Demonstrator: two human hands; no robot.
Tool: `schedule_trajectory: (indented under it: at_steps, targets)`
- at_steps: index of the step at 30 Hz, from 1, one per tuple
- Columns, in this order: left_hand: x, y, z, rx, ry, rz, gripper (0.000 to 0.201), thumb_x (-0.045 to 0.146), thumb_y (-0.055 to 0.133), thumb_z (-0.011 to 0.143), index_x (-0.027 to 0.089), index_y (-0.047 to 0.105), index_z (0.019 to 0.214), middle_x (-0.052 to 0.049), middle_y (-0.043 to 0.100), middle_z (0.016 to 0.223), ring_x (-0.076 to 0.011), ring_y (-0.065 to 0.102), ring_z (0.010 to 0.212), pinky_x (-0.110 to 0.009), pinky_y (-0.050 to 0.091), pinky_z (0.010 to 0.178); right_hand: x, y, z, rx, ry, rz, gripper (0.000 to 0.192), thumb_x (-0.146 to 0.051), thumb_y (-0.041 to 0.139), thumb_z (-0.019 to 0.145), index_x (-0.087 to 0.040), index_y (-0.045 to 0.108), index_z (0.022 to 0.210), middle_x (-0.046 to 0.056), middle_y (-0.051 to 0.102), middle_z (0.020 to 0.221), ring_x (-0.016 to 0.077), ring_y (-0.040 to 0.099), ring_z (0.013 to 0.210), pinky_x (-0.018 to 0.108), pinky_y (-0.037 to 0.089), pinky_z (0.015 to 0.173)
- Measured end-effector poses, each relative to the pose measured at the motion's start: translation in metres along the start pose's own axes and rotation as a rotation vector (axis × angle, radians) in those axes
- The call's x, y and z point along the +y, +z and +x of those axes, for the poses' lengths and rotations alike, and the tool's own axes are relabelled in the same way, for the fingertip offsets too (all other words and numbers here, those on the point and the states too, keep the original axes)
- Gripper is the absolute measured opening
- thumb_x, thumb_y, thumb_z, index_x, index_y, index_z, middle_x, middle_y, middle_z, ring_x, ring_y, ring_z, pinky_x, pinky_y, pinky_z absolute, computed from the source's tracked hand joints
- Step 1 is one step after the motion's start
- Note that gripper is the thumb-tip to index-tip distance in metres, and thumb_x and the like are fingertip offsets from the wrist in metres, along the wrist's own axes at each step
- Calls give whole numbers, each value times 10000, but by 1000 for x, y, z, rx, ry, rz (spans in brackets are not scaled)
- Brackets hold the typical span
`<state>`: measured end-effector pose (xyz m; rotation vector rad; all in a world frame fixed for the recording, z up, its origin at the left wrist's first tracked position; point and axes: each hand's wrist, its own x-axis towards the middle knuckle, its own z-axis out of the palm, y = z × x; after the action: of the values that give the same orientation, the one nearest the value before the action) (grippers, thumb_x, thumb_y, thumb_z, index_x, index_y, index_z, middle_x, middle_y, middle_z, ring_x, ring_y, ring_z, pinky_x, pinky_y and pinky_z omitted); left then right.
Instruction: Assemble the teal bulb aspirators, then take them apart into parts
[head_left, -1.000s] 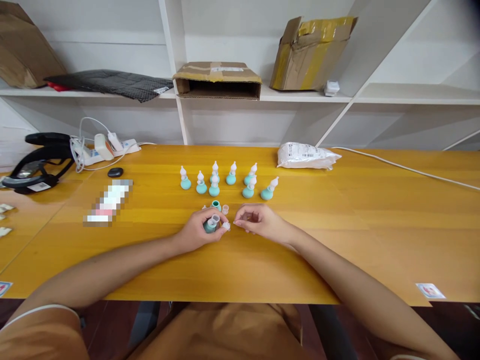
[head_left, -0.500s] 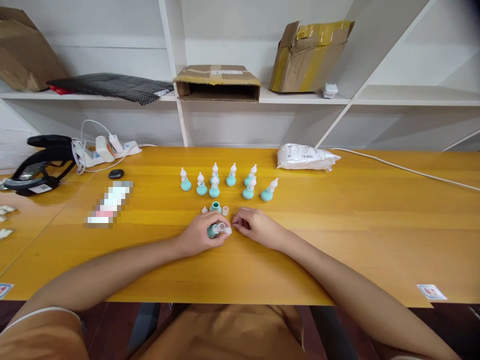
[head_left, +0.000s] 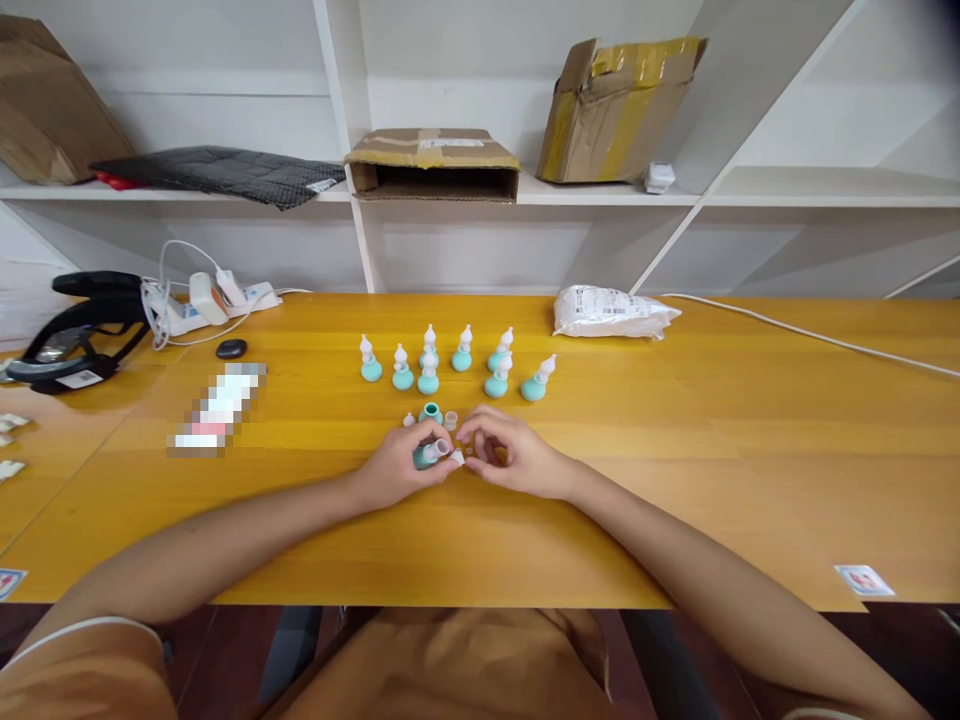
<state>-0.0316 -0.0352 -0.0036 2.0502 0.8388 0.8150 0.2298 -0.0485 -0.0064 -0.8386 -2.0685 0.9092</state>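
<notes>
No legible text on any label, box or package.

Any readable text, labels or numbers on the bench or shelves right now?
None legible.
White plastic bag: printed barcode label, too small to read.
Flat cardboard box: white shipping label, blurred.
Black tape dispenser: white sticker, unreadable.
Small card at table edge: print too small.
</notes>
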Motion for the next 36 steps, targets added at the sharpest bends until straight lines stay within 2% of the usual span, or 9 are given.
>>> schedule_trajectory:
  at_steps: [4, 9, 13, 17, 22, 26, 32, 36]
  targets:
    - [-3, 0, 1, -9, 16, 7, 167, 335, 720, 977, 205, 631, 924, 30, 656, 825, -130, 553, 737, -259, 443, 716, -8, 6, -1, -32, -65, 63, 182, -327, 778, 1048, -259, 733, 1211, 52, 659, 1114, 133, 671, 730, 310, 614, 692]
    - [-2, -1, 0, -33, 28, -2, 197, 368, 746, 991, 211, 631, 964, 20, 674, 853, -139, 577, 751, -264, 462, 723, -12, 10, -1, -4, -45, 25, 120, -346, 768, 1054, -255, 714, 1113, 35, 664, 1016, 156, 677, 747, 313, 615, 697]
    - [5, -3, -2, -69, 66, -24, 155, 294, 744, 958, 220, 627, 1028, 4, 704, 907, -146, 624, 763, -267, 501, 732, -12, 3, 1, 86, -67, -33, 96, -237, 725, 1026, -257, 680, 1109, 51, 663, 1062, 174, 702, 789, 331, 625, 708]
    - [9, -4, -6, -154, 121, -11, 192, 201, 699, 906, 224, 614, 1076, -14, 734, 937, -159, 665, 786, -273, 532, 748, -3, -8, 3, 206, -30, -137, 84, -234, 672, 1029, -252, 681, 1111, 54, 695, 1012, 198, 700, 811, 360, 649, 749]
    - [8, -6, -7, -205, 166, 29, 227, 174, 665, 873, 230, 594, 1081, -29, 739, 983, -175, 666, 804, -293, 545, 771, 9, -13, 5, 190, 47, -224, 121, -216, 638, 1052, -243, 698, 1154, 60, 762, 1010, 216, 720, 860, 370, 629, 795]
    - [7, -7, -6, -250, 117, 0, 180, 168, 608, 914, 228, 572, 1081, -23, 733, 975, -170, 660, 788, -293, 535, 757, 18, -10, 7, 140, 50, -282, 68, -227, 702, 1035, -238, 747, 1085, 88, 771, 1099, 245, 701, 972, 409, 590, 898]
    - [4, -6, -2, -248, 89, 20, 90, 268, 558, 1050, 217, 593, 1115, -45, 761, 1037, -181, 691, 855, -317, 543, 823, 30, -3, 10, 130, 54, -310, 94, -244, 671, 1080, -217, 761, 1082, 76, 735, 1006, 216, 651, 870, 365, 556, 812]
    - [3, -6, 1, -276, 67, 42, 234, 398, 539, 1117, 202, 637, 1200, -67, 780, 1079, -211, 725, 946, -356, 555, 912, 24, -6, 8, 136, 53, -323, 118, -226, 685, 1057, -214, 741, 1160, 75, 721, 1032, 221, 658, 863, 378, 567, 805]
